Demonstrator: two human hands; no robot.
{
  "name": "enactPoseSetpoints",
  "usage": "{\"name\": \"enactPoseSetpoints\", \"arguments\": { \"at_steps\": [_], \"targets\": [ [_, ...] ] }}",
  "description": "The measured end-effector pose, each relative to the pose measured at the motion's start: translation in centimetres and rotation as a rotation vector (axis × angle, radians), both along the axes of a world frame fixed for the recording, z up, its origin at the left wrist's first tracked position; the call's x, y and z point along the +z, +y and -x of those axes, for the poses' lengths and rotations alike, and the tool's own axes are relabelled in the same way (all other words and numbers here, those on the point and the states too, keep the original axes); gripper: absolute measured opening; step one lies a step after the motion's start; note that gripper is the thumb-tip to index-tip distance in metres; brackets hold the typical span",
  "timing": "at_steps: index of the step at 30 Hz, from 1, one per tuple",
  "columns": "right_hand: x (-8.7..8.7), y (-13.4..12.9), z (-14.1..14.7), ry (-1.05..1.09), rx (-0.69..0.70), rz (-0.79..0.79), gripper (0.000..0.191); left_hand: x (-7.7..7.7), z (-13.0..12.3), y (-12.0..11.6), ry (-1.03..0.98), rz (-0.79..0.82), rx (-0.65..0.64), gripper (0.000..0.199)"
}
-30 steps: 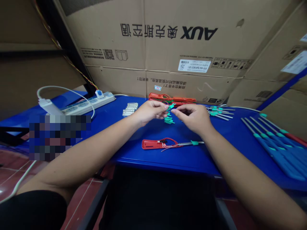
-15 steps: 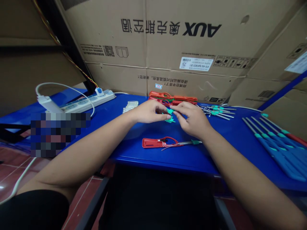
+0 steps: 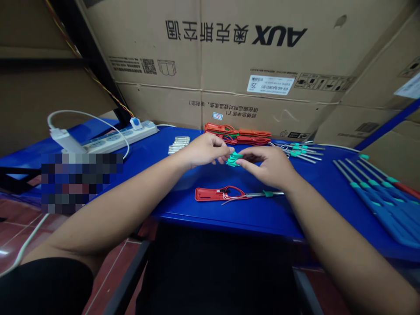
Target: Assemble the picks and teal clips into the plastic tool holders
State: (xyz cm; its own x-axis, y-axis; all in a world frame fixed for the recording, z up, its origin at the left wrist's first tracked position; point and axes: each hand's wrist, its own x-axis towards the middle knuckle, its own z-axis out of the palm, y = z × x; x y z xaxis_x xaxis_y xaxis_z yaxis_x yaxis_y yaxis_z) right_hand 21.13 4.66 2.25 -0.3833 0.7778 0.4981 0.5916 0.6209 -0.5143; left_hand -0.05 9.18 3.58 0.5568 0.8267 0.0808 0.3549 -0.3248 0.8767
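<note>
Above the middle of the blue table, my left hand (image 3: 210, 149) pinches a small bunch of green plastic pieces (image 3: 233, 159) between thumb and fingers. From the other side my right hand (image 3: 271, 165) grips the same bunch with thumb and forefinger. The exact shape of the pieces is too small to tell. Nearer the table's front edge lies an open red handle shell (image 3: 204, 195) with thin wires in it. A metal rod (image 3: 256, 195) extends from the shell toward my right forearm and carries a green piece (image 3: 268, 194).
Behind my hands lie stacked red and orange handle shells (image 3: 253, 140). Silver cylinders (image 3: 179, 144) sit left of them, metal rods with green pieces (image 3: 303, 152) right. Blue handles with rods (image 3: 377, 205) lie far right. A power strip (image 3: 113, 142) and cardboard (image 3: 226, 61) border the table.
The green pieces, spread apart between my fingers before, now sit closer together in one bunch. My right hand has shifted slightly right and down; its fingers lie flatter.
</note>
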Motion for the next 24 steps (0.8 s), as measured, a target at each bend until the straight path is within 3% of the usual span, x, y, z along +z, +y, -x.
{"name": "enactPoseSetpoints", "arguments": {
  "at_steps": [4,8,11,16,24],
  "targets": [
    [0.0,-0.8,-0.5,-0.168,0.05,-0.246,0.014,0.3,0.5,0.1,0.076,0.015,-0.097,0.029],
    [-0.5,-1.6,-1.1,-0.236,0.192,-0.17,0.016,0.6,1.6,0.2,0.371,-0.133,-0.406,0.024],
    [-1.0,-2.4,-1.5,-0.244,0.249,-0.047,0.015,0.5,2.1,0.0,0.525,-0.121,-0.557,0.017],
    [-1.9,-3.4,-1.8,-0.225,0.232,0.106,0.014,-0.3,1.8,-0.2,0.593,-0.08,-0.56,0.015],
    [-2.9,-3.3,-1.5,-0.235,0.252,0.118,0.015,-1.3,1.4,0.2,0.544,-0.045,-0.523,0.016]
  ]
}}
